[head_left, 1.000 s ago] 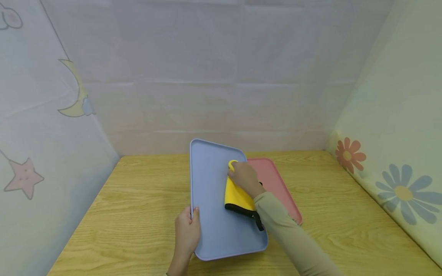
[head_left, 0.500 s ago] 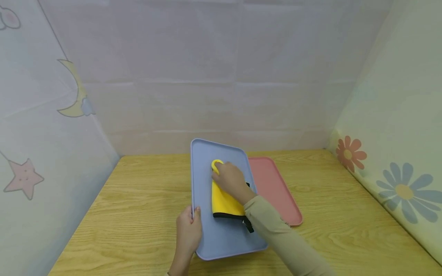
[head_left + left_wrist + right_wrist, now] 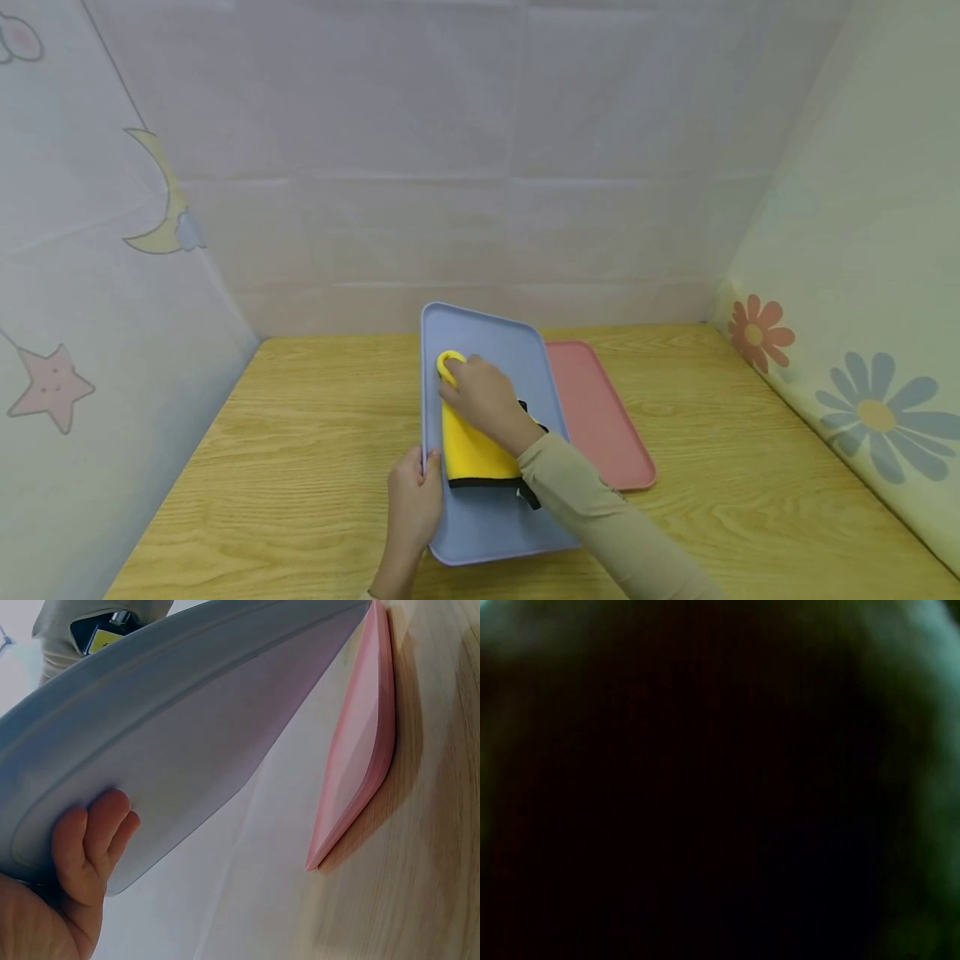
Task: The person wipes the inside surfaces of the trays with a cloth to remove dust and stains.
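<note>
A blue tray [image 3: 495,529] is held tilted up above the table, its inner face toward the head camera. My left hand [image 3: 415,504] grips its left rim, thumb on the inner side; in the left wrist view, fingers [image 3: 105,829] lie against the tray's underside [image 3: 187,769]. Bunched in my right hand [image 3: 487,400] is a yellow cloth [image 3: 476,450] with black edging, pressed on the tray's inner face near the left side. A loop of the cloth sticks out past the fingers. The right wrist view is almost wholly dark and shows no detail.
On the wooden table [image 3: 300,467], a pink tray [image 3: 600,417] lies behind and right of the blue one, partly covered by it. Printed fabric walls [image 3: 412,208] enclose the table at the back and both sides.
My right hand has slid the yellow cloth leftward across the blue tray, from its right part to near the left rim. The tray and my left hand have shifted slightly right.
</note>
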`<state>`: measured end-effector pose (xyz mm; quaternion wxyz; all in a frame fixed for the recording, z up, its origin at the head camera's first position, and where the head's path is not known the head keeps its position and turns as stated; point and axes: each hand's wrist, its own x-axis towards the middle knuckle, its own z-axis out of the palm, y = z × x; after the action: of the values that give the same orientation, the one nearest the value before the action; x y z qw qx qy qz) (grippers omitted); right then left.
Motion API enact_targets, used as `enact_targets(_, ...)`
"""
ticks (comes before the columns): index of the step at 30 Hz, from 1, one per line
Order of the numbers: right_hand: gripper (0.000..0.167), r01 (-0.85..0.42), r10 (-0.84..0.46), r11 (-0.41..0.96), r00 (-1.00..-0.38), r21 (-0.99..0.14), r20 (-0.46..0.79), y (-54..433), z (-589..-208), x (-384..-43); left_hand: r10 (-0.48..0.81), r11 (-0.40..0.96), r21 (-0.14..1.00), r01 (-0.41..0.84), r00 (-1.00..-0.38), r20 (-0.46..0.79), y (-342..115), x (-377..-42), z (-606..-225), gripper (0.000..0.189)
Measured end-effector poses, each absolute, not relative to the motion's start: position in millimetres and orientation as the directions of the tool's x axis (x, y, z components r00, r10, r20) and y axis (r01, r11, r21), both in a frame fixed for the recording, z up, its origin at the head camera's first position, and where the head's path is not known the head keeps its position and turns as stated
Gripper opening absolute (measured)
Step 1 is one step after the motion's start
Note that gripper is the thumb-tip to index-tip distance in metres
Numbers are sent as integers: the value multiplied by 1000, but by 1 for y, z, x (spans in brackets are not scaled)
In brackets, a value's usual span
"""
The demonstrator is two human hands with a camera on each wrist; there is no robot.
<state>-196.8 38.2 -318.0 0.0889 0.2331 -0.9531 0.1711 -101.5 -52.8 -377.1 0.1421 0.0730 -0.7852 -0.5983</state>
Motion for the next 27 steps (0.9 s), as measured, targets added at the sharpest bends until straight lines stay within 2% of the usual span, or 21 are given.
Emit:
enact_targets(8, 27, -493, -437, 815, -868, -303, 237, 36, -314, -188, -254, 275, 961, 27, -962, 99, -53, -102, -376, 18)
enact_targets(20, 22, -523, -464, 806, -849, -279, 251, 35, -315, -185, -238, 260, 965, 43, -965, 107, -52, -102, -377, 18)
enact_targets(27, 24, -523, -462, 810, -847, -264, 261, 36, -314, -184, -235, 258, 966, 33, -967, 96, -52, -102, -377, 18)
